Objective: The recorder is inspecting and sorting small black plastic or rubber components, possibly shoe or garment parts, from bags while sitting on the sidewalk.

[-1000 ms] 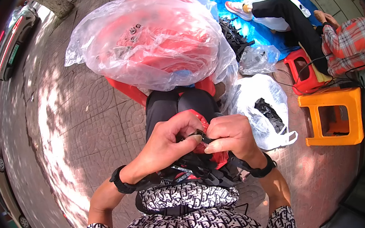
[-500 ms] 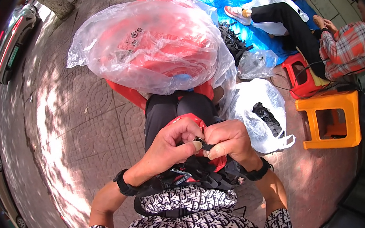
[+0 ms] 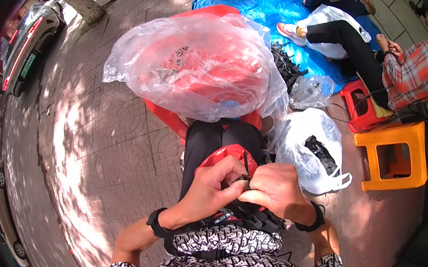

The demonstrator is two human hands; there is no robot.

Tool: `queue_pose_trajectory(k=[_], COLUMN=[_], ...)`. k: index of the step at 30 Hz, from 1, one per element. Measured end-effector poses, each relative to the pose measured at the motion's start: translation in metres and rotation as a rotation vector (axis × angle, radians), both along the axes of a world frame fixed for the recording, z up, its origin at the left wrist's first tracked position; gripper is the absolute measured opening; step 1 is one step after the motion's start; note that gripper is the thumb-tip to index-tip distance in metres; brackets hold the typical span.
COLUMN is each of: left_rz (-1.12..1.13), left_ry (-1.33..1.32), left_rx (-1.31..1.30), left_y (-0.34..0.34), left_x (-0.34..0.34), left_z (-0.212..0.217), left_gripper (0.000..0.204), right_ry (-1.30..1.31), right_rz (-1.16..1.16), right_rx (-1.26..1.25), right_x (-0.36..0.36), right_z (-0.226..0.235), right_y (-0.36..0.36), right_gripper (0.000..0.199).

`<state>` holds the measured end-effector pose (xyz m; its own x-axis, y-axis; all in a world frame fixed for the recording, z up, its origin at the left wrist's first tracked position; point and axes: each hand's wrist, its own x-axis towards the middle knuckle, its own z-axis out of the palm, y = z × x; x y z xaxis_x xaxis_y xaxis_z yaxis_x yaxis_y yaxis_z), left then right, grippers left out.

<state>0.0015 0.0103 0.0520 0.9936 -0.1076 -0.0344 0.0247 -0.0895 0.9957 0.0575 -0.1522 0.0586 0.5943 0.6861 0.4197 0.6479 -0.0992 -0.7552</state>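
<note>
Above my lap, my left hand (image 3: 211, 190) and my right hand (image 3: 279, 191) meet, fingers closed. Pinched between them is a short black strap (image 3: 245, 161) with a small dark buckle (image 3: 242, 179); one strap end sticks up past my left fingers. My right fingers curl over the strap's other part and hide most of it. A red bag (image 3: 226, 153) lies on my thighs just beyond my hands. Beneath my wrists more black straps (image 3: 262, 222) are heaped on my lap, partly covered by my hands.
A clear plastic bag (image 3: 148, 65) with small metal pieces (image 3: 181, 51) covers a red surface before me. A white bag (image 3: 298, 161) of black pieces sits right, near an orange stool (image 3: 416, 159). A co-worker (image 3: 416, 75) sits at far right by a blue tarp (image 3: 260, 4).
My hands have drawn closer together, and my right hand has rolled over the strap. A strap end now points upward by the buckle. The whole view has shifted slightly.
</note>
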Motion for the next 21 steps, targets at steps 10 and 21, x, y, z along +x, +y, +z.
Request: queue_pose_trajectory(k=[10, 21], left_rz=[0.008, -0.163], left_ry=[-0.106, -0.24], left_rx=[0.068, 0.106], left_y=[0.003, 0.013], left_x=[-0.015, -0.005], left_z=[-0.011, -0.013], left_gripper=[0.015, 0.021], right_ry=[-0.016, 0.2], right_rz=[0.073, 0.085], right_rx=[-0.031, -0.042], right_x=[-0.004, 0.001], right_z=[-0.006, -0.014], right_y=[0.002, -0.004], right_gripper=[0.023, 0.021])
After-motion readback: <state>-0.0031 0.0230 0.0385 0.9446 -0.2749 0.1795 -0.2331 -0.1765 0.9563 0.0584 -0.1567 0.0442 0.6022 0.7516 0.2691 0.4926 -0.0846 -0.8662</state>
